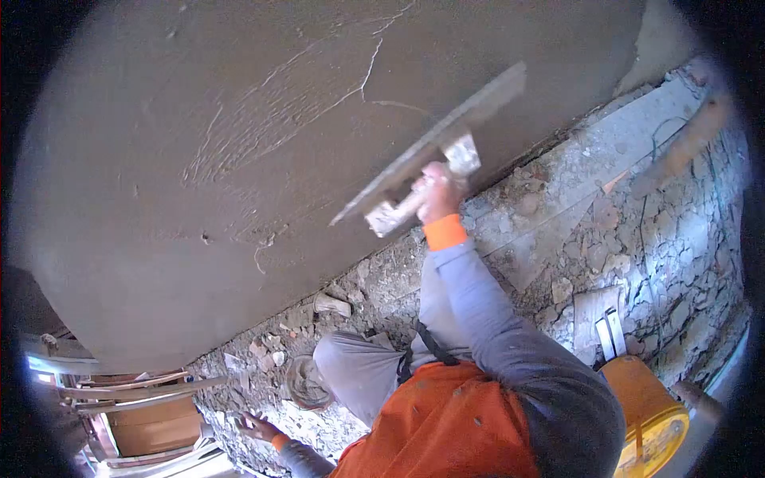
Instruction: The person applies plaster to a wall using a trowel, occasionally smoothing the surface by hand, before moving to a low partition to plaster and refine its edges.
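Note:
My right hand (437,193) is closed around the handle of a long plastering float (498,89), whose thin straight blade lies along a wall of wet grey plaster (199,64). The float is smeared with pale plaster and slightly blurred. Wavy ridges and a pale crack-like line mark the plaster left of the blade. My left hand (256,429) hangs low at the left over the rubble, fingers apart and holding nothing. Both sleeves end in orange cuffs.
Broken stone and rubble (558,231) cover the ground along the wall's lower edge. A yellow bucket (649,414) stands at lower right, and a round plaster-coated container (307,382) sits near my knee. Wooden planks (143,390) lie at lower left.

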Action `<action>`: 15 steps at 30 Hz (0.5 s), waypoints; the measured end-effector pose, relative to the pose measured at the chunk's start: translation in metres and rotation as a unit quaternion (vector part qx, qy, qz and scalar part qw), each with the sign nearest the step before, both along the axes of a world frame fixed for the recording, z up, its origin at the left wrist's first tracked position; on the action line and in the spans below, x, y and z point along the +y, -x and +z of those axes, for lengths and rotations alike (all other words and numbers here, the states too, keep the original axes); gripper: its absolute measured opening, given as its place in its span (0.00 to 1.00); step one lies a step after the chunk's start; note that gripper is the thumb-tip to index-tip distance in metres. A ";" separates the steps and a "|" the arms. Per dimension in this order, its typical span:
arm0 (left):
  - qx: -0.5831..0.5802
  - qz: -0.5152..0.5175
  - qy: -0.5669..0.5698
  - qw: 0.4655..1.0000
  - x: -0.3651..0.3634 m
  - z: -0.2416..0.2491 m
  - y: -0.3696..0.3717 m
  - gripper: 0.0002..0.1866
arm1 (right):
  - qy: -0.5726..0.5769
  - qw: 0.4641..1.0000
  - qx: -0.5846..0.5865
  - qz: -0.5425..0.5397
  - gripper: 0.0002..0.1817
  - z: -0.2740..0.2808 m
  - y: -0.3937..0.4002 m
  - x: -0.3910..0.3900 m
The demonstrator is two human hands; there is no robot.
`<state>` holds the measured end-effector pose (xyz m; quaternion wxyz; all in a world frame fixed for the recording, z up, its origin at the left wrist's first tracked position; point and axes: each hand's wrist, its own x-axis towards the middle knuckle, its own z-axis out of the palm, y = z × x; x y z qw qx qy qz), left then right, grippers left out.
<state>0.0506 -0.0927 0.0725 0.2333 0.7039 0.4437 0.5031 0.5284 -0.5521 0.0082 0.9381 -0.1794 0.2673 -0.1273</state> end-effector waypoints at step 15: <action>-0.109 -0.013 -0.024 0.994 0.020 -0.053 0.031 0.32 | 0.221 0.903 -0.365 -0.047 0.27 0.175 0.058 -0.095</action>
